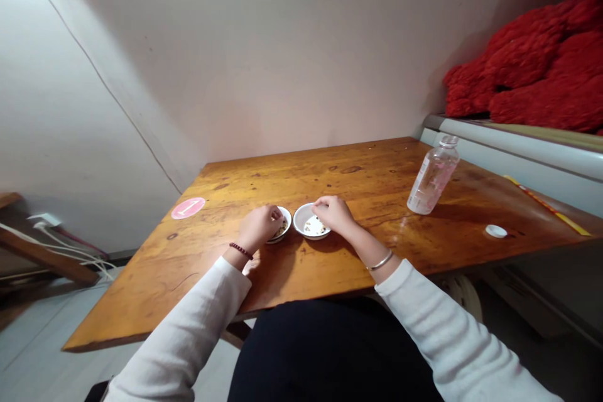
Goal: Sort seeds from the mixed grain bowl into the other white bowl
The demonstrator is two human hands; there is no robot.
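Observation:
Two small white bowls with dark rims sit side by side near the middle of the wooden table (282, 179). Over the left bowl (287, 215) is my left hand (260, 226), its fingers curled together at the opening and covering part of it. Small dark and yellowish pieces (283, 226) lie inside that bowl. My right hand (335, 213) reaches over the right bowl (301, 218) with thumb and fingers pinched together. A few similar small pieces (308, 226) are scattered on its bottom. Whatever either hand pinches is too small to make out.
A clear plastic bottle (431, 179) without its cap stands to the right, with a white cap (496, 231) nearby. Farther right lies a yellow-and-red strip (546, 204). A pink round sticker (188, 208) is at the left. Red fluffy fabric (541, 69) rests beyond the table.

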